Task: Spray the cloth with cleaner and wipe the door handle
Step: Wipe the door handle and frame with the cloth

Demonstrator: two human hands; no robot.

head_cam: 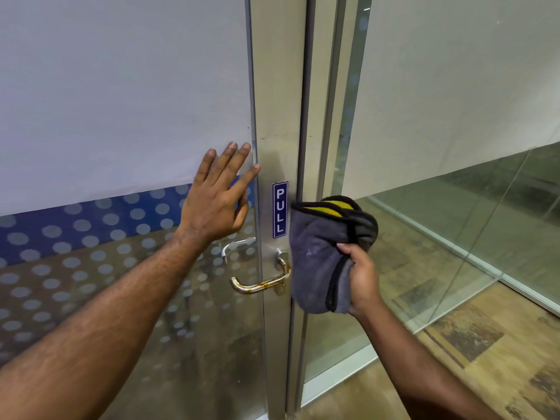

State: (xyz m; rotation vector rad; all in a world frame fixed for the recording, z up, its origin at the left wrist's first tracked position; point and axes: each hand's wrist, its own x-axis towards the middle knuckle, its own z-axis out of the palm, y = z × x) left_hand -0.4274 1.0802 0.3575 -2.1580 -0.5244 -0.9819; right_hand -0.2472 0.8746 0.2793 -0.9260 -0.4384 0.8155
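Observation:
A metal lever door handle (257, 285) with rusty stains juts left from the door's metal frame (277, 101). My right hand (360, 277) grips a bunched grey cloth (318, 256) with black trim and a yellow stripe, held just right of the handle's base, at the door's edge. I cannot tell whether the cloth touches the handle. My left hand (216, 195) lies flat with fingers spread on the frosted glass of the door (121, 101), above the handle. No spray bottle is in view.
A blue PULL sign (279, 209) is stuck on the frame above the handle. A second handle (235, 246) shows through the glass. To the right stand a glass partition (454, 222) and wood-patterned floor (485, 344).

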